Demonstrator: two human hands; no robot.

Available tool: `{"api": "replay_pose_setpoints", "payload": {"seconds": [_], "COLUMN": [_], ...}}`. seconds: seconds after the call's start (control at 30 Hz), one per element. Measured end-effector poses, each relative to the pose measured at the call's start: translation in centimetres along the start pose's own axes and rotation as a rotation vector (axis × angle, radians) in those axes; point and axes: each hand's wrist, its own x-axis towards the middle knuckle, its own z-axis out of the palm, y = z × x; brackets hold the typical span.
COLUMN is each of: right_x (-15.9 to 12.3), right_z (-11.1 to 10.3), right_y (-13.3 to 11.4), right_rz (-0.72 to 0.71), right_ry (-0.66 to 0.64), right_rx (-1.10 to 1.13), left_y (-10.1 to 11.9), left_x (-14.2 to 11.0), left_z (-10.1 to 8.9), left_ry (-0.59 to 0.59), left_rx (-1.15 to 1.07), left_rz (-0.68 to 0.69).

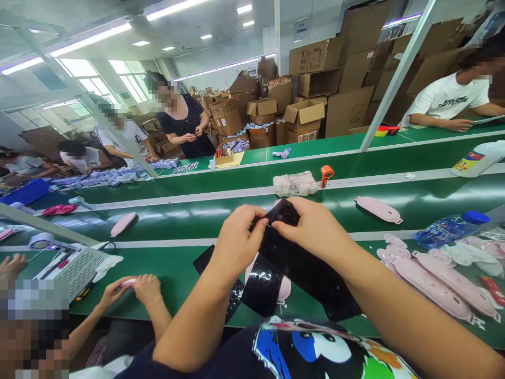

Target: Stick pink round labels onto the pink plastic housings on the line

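In the head view I hold a glossy black sheet (pixel 300 260) up over the bench. My left hand (pixel 241 237) is closed, pinching the sheet's upper left edge between thumb and fingers. Against the same edge, my right hand (pixel 313 226) is also closed, its thumb close to the left one. A small pale bit shows between the two thumbs, too small to name. Below my hands lies a shorter black piece with round marks (pixel 261 284), over a pink plastic part (pixel 284 290) that is partly hidden. Another black piece (pixel 204 259) lies beside my left forearm.
Long pink plastic parts (pixel 432 287) lie at right, near a water bottle (pixel 450 229). A conveyor belt (pixel 189 216) carries pink parts past a bag of white pieces (pixel 295 184) and an orange handheld fan (pixel 325 176). A co-worker's hands (pixel 147 288) work at left.
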Motion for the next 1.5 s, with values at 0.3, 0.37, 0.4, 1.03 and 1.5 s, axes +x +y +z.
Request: {"api": "replay_pose_setpoints", "payload": {"seconds": [0.3,0.37,0.4,1.03,1.5], "right_x": [0.5,0.6,0.6,-0.2,-0.2], "right_z": [1.0,1.3,1.5,2.7,0.3], "right_y": [0.2,0.2,0.2,-1.0,-1.0], "right_rz": [-0.069,-0.035,-0.025,-0.081,-0.068], "right_ry": [0.075,0.064,0.075,0.316,0.028], "right_rx": [0.068,0.166,0.201,0.184,0.279], "left_y": [0.2,0.6,0.8,2.3,0.8], "left_x": [-0.2,-0.3,-0.4,-1.9,-2.0], "left_z": [0.6,0.6,0.6,1.1,-1.3], "left_ry": [0.045,0.08,0.096,0.272,0.108], "left_rx": [-0.004,0.025,0.036,0.075,0.058], "left_rz": [0.074,0.111,0.127,0.234,0.11]}}
